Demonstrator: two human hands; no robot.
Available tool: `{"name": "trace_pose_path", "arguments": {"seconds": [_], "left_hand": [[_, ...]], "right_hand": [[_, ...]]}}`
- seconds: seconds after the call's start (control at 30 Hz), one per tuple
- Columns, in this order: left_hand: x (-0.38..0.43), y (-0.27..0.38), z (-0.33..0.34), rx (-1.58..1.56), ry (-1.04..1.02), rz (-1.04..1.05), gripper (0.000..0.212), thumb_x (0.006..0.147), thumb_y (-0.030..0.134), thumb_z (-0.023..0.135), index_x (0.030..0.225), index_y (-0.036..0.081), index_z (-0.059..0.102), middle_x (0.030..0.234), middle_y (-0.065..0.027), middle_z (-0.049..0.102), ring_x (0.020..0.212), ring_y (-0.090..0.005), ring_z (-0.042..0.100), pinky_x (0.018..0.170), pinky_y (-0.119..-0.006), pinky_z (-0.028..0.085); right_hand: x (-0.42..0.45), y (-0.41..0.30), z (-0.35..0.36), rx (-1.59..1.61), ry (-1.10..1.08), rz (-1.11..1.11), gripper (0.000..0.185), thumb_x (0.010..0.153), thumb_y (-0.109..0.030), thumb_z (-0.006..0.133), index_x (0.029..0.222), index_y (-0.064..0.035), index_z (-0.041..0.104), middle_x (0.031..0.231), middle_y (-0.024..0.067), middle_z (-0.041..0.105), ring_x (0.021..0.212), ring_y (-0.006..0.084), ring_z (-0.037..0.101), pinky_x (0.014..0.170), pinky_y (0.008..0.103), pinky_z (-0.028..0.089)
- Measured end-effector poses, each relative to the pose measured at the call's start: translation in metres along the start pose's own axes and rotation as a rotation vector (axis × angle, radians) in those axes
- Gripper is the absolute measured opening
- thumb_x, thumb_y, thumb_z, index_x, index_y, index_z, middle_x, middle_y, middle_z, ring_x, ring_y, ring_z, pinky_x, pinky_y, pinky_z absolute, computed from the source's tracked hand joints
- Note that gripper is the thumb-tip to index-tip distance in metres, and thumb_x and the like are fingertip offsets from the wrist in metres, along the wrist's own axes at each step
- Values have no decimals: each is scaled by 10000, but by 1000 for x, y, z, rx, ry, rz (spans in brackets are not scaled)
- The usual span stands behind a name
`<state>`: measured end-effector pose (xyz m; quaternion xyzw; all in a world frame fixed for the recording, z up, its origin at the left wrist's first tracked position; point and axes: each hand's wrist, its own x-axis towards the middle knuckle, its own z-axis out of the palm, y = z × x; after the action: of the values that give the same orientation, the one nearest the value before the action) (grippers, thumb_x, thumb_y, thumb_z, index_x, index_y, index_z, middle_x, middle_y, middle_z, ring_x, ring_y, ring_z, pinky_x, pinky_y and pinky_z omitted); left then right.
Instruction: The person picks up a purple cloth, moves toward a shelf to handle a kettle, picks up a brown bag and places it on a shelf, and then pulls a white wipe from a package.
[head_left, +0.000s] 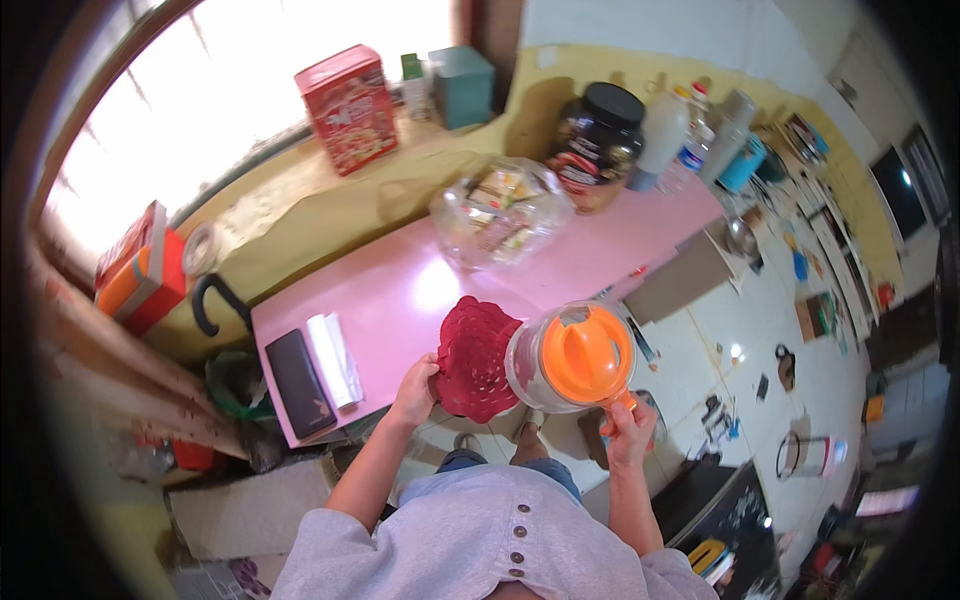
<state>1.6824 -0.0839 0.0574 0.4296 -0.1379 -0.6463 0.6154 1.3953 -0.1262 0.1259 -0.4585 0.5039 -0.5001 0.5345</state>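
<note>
My left hand (417, 390) grips the edge of a dark red crocheted doily (478, 356), held up over the near edge of the pink tabletop (397, 270). In my right hand (628, 433) is the orange handle of a clear plastic pitcher (529, 360). Its orange lid (589, 352) faces up towards me. The doily's right edge meets the pitcher's side in view; whether they touch I cannot tell.
A plastic bag of packets (502, 214), a large black-lidded jar (596, 146) and bottles (664, 135) stand along the table's back. A dark wallet (300, 382) and a white paper roll (334, 360) lie at the left. Various items litter the tiled floor (697, 337).
</note>
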Motion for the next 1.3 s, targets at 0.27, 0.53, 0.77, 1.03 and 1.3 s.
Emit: {"name": "trace_pose_path", "arguments": {"seconds": [0.27,0.53,0.77,1.03,1.3], "left_hand": [[32,-32,47,81,-82,-166,212,760,128,370,923,33,466,898,-81,529,834,-178,514,760,-310,419],[53,-81,134,117,-213,-311,251,732,125,379,956,53,467,969,-79,521,940,-208,487,843,-330,382],[77,-148,209,296,-372,-457,325,750,186,369,1039,62,453,1059,-69,504,1011,-218,458,905,-354,332],[99,-195,292,402,-623,-644,257,773,150,384,1002,43,436,1006,-85,513,951,-200,485,859,-337,366],[119,-244,367,520,-860,-783,237,773,118,376,972,24,462,978,-75,513,942,-189,485,856,-326,368]], "right_hand": [[-42,0,-60,109,308,25,228,662,-211,595,718,8,560,495,-12,457,389,37,375,358,173,297],[-70,-6,-145,156,408,74,290,669,-173,655,893,0,596,638,-46,498,536,12,396,465,165,304],[-95,-4,-211,-12,560,56,265,670,-240,659,744,4,587,570,-48,436,519,23,350,444,184,280],[-120,-6,-238,69,924,-29,244,679,-207,645,738,23,588,572,-36,456,510,25,366,436,172,277],[-134,-2,-239,127,1339,-58,211,645,-208,576,642,-5,519,494,-21,410,400,39,340,373,184,242]]}}
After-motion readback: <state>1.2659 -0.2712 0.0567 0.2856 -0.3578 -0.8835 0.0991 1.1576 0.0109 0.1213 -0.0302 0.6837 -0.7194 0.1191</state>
